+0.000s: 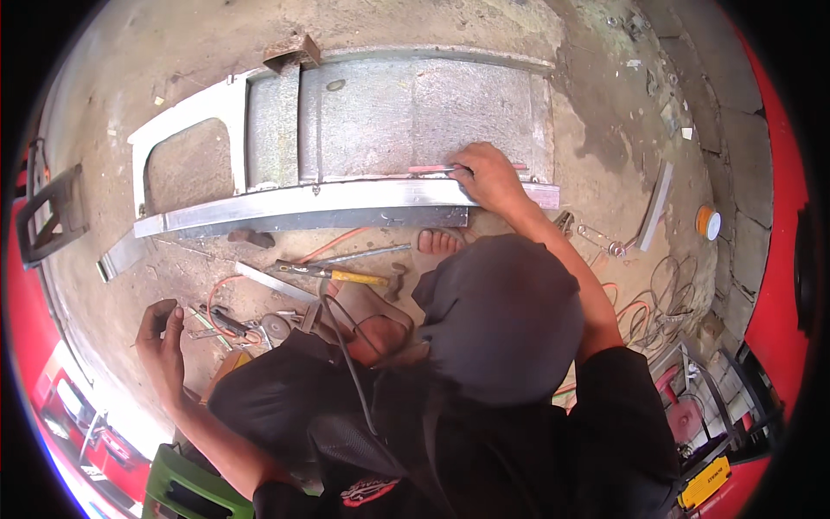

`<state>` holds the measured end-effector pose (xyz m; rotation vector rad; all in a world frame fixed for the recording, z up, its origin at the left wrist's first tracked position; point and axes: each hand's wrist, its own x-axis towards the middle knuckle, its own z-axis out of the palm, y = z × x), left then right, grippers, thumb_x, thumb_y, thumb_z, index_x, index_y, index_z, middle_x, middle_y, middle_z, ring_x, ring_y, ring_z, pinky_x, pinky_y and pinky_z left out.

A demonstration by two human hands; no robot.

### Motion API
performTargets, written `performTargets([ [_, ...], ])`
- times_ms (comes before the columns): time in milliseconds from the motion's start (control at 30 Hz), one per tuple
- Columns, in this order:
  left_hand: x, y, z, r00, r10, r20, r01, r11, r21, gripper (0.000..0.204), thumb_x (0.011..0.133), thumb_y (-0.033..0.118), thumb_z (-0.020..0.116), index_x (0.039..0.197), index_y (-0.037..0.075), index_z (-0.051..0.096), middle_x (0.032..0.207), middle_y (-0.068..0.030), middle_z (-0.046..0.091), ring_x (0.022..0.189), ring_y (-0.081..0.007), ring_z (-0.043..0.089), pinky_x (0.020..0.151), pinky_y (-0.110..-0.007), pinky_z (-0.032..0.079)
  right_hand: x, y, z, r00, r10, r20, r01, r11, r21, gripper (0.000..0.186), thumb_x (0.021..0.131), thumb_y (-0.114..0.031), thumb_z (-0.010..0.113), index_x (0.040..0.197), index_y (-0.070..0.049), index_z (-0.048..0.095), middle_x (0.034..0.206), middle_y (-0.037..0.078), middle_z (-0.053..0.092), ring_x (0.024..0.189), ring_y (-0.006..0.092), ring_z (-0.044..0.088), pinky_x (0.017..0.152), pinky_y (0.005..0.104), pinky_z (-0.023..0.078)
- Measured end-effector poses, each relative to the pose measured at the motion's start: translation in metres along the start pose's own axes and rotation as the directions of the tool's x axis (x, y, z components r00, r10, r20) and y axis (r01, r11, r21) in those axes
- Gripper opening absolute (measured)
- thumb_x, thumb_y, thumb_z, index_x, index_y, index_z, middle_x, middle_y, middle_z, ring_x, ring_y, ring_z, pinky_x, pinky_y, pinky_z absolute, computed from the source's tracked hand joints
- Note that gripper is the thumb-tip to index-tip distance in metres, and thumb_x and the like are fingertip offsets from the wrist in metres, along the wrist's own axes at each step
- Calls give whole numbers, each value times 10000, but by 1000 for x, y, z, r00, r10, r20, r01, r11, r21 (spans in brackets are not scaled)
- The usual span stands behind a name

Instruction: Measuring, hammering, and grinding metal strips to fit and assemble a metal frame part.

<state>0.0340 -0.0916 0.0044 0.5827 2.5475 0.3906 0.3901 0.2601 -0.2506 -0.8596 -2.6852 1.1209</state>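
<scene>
A long metal door-like panel (372,117), silvery and textured with a white window frame at one end, lies on the ground ahead. My right hand (487,177) is at its near edge, fingers closed over a thin red strip (426,169) that lies along the inside of that edge. The fingertips partly cover the strip. Below the hand runs the panel's bright metal rail (285,201). Off to the left, my left hand (162,337) is raised over the ground, loosely curled, thumb apart from the fingers, with nothing visible in it.
Between my legs and the panel lie a hammer with a yellow handle (359,278), a metal rod (363,254) and flat metal strips. Several small tools and a grinding disc (277,326) are near my left hand. Cables (670,294) coil at right, beside an orange-and-white roll (709,222).
</scene>
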Motion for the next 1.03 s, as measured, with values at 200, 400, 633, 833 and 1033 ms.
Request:
performTargets([
  [200, 8, -5, 6, 1000, -10, 15, 10, 999, 34, 248, 926, 145, 681, 1132, 11, 652, 784, -31, 590, 759, -117, 542, 711, -263, 447, -17, -3, -3, 991, -33, -130, 27, 999, -45, 153, 793, -82, 696, 944, -75, 713, 986, 75, 632, 978, 306, 577, 871, 426, 458],
  [400, 22, 9, 14, 998, 0, 57, 0, 1000, -13, 279, 921, 116, 675, 1179, 15, 643, 801, -18, 575, 780, -109, 537, 716, -256, 445, -21, -11, -5, 993, 65, -94, -77, 988, -131, 142, 836, -86, 659, 963, -44, 708, 1027, 78, 624, 1032, 303, 557, 910, 427, 435],
  [633, 2, 8, -12, 998, 58, 8, -58, 998, 38, 329, 850, 105, 725, 1164, 22, 674, 798, -110, 665, 732, -180, 615, 708, -338, 500, -12, -15, 25, 994, -56, -91, 35, 975, -218, 208, 844, -115, 644, 1007, 9, 683, 1133, 188, 627, 1075, 390, 550, 937, 484, 432],
  [833, 14, -7, 18, 975, 208, 78, -213, 975, 57, 369, 858, 288, 730, 1152, 71, 675, 929, -187, 707, 884, -320, 688, 804, -406, 534, -36, 25, 31, 990, -23, -143, 0, 988, -157, 135, 784, -112, 677, 894, -37, 697, 1016, 138, 644, 985, 375, 577, 861, 494, 465],
  [1033, -1, -10, 3, 967, 246, 60, -252, 961, 115, 401, 865, 338, 702, 1173, 84, 662, 993, -196, 709, 948, -355, 680, 851, -434, 521, -21, 41, 50, 995, -47, -89, 35, 990, -138, 245, 724, -230, 750, 910, -75, 711, 1065, 116, 643, 1018, 356, 576, 858, 530, 463],
])
